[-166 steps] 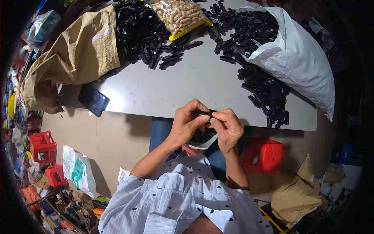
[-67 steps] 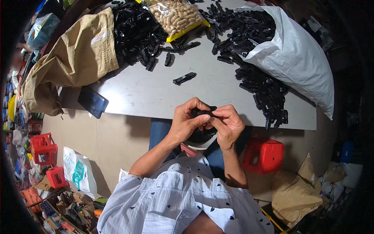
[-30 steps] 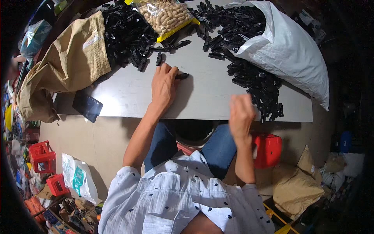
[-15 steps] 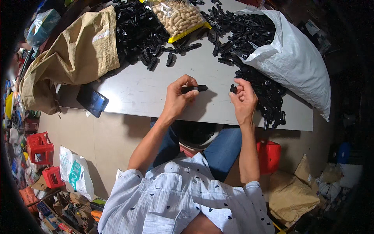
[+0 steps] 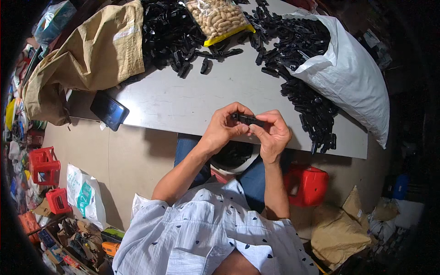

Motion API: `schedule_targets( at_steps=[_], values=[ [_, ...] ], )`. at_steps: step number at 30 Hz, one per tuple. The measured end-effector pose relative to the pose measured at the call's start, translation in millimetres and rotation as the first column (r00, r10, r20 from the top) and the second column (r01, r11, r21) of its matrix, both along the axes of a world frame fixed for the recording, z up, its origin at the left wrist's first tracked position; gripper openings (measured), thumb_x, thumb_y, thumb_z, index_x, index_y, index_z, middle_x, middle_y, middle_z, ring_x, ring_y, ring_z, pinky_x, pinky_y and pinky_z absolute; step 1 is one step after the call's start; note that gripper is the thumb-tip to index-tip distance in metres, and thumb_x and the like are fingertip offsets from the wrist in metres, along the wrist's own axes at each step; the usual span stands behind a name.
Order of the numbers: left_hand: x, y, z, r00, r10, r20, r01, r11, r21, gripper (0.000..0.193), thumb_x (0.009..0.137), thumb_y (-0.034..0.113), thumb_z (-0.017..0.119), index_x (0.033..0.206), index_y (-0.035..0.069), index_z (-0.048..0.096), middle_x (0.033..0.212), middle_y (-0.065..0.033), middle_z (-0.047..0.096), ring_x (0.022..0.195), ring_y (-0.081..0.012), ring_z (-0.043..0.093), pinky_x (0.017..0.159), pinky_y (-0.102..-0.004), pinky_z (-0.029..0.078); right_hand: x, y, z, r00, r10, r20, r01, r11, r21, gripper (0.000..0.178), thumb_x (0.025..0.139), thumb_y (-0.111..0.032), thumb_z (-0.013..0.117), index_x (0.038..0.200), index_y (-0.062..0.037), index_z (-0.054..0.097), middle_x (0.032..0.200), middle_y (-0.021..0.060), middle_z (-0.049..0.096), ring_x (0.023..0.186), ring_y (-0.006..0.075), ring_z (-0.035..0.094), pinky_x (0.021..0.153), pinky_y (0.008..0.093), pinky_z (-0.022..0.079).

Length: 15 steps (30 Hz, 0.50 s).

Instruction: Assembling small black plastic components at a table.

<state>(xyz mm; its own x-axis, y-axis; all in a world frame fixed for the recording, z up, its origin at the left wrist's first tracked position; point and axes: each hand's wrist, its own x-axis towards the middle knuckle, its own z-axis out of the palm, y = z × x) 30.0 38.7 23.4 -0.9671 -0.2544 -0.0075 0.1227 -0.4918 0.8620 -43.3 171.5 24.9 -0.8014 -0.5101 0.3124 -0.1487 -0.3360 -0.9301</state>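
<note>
Close to the front edge of the table, my two hands meet around a black plastic part [image 5: 248,119]. My left hand [image 5: 221,128] pinches its left end between thumb and fingers. At the other end my right hand [image 5: 273,136] is closed, its thumb and fingertips pressing a small black plastic piece against the longer part. My fingers cover much of the join, so how the two fit together cannot be made out. Beyond the hands lie a heap of similar black parts [image 5: 167,34] at the far left and another heap [image 5: 316,114] to the right.
A brown woven sack [image 5: 98,55] and a phone [image 5: 109,110] are on the table's left. A bag of peanuts [image 5: 217,20] lies at the back, a white sack [image 5: 353,78] at the right. Below the edge, a bucket [image 5: 233,160] stands between my knees, a red stool [image 5: 311,185] to the right.
My hands were apart, each with a black piece. The right hand has moved left and the left hand slightly nearer and right; their pieces now meet.
</note>
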Motion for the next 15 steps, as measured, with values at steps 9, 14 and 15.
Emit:
schedule_targets(
  at_steps=[9,14,15],
  values=[
    [18,4,-2,0.999,-0.014,-0.03,0.014,1.0,0.011,0.024,0.088,0.01,0.067,0.106,-0.001,0.056,0.09,-0.0038,0.06,0.076,-0.0076,0.058,0.068,-0.021,0.05,7,11,10,0.89,-0.074,-0.45,0.192,0.956,0.223,0.023,0.08,-0.012,0.073,0.099,-0.0029,0.066,0.09,0.0082,0.06,0.082,0.0212,0.06,0.072,0.0294,0.049],
    [21,4,-6,0.971,0.103,-0.216,-0.169,0.933,-0.317,0.022,0.089,0.014,0.066,0.1,-0.002,0.057,0.089,-0.0047,0.06,0.075,-0.0091,0.057,0.065,-0.0223,0.049,17,8,31,0.914,-0.154,-0.375,0.282,0.907,0.314,0.028,0.086,-0.023,0.068,0.105,-0.0025,0.065,0.096,0.0093,0.059,0.086,0.0217,0.059,0.071,0.0301,0.049],
    [22,5,-4,0.971,0.102,-0.217,-0.169,0.933,-0.317,0.022,0.089,0.014,0.066,0.1,-0.002,0.057,0.089,-0.0047,0.06,0.075,-0.0091,0.057,0.065,-0.0223,0.049,14,12,25,0.942,-0.054,-0.331,0.17,0.927,0.334,0.029,0.087,-0.023,0.068,0.107,-0.0024,0.064,0.096,0.0094,0.059,0.086,0.0215,0.059,0.071,0.0304,0.049]
  ],
)
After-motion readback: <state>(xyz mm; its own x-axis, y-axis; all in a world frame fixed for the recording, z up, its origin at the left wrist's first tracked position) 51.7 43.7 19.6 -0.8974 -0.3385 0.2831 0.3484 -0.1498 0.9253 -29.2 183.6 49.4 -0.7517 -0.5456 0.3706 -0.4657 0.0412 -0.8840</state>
